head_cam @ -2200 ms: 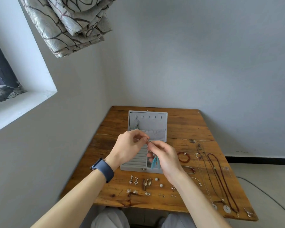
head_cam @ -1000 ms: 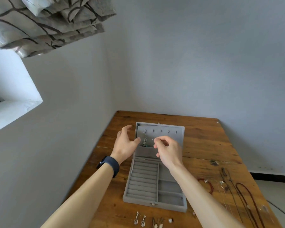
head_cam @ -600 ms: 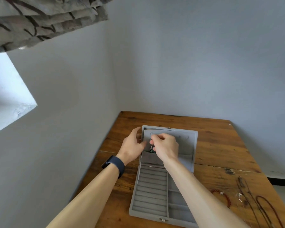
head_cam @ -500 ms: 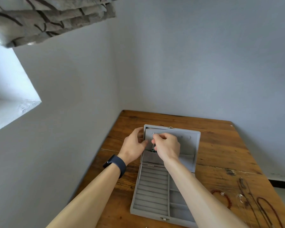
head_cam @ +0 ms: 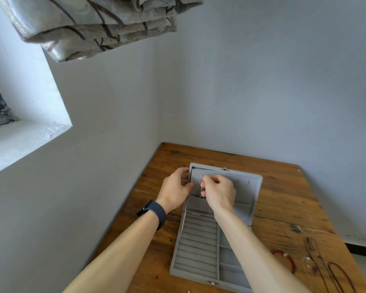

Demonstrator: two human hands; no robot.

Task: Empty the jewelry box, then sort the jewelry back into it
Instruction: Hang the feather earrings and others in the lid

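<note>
Grey box (head_cam: 195,248) open on wooden tabletop (head_cam: 283,187), near the corner of two walls; ridged ring rows on the left of its base, plain compartments on the right. Lid (head_cam: 248,193) raised at the far end, lined inside, with a pocket across its lower part. Left hand (head_cam: 174,189), with dark watch (head_cam: 156,211) on the wrist, gripping the lid's left edge, fingers behind and thumb in front. Right hand (head_cam: 219,191) curled, fingertips pinching a thin silver chain (head_cam: 201,180) against the upper left of the lid lining; dark lower end of the chain dangling just above the pocket. Red bracelet (head_cam: 292,263) and dark cords (head_cam: 336,275) lying on the tabletop well to the right of the box. Patterned curtain (head_cam: 97,28) overhead at upper left
</note>
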